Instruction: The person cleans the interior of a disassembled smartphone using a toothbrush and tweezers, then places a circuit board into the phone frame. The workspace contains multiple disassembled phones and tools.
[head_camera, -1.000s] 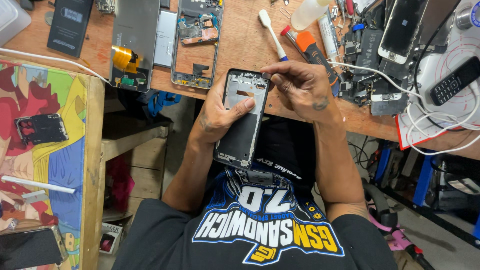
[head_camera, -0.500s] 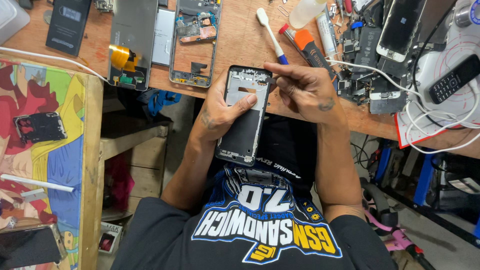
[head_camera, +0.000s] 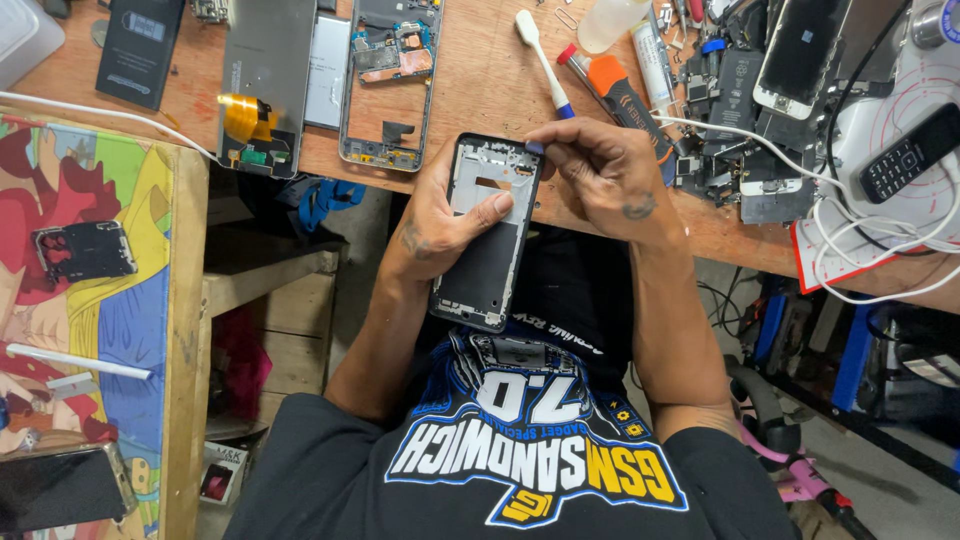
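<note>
Nearest: a black printed shirt (head_camera: 520, 450). Above it, a stripped phone frame (head_camera: 487, 230), long axis running near-to-far and tilted slightly right, held over the lap at the wooden bench (head_camera: 480, 90) edge. Left hand (head_camera: 440, 225) grips its left side, thumb across the face. Right hand (head_camera: 605, 175) pinches the top right corner, fingers closed. Beyond: an opened phone chassis (head_camera: 390, 85), a white brush (head_camera: 540, 55) and an orange-handled tool (head_camera: 615, 95), nothing between them and the frame.

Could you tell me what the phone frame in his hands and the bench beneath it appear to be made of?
The phone frame, held by the left hand, looks like dull grey metal with a matte black plastic rim, though that is uncertain. The workbench looks like bare, worn reddish-brown wood, with visible grain and scuffs.
</note>
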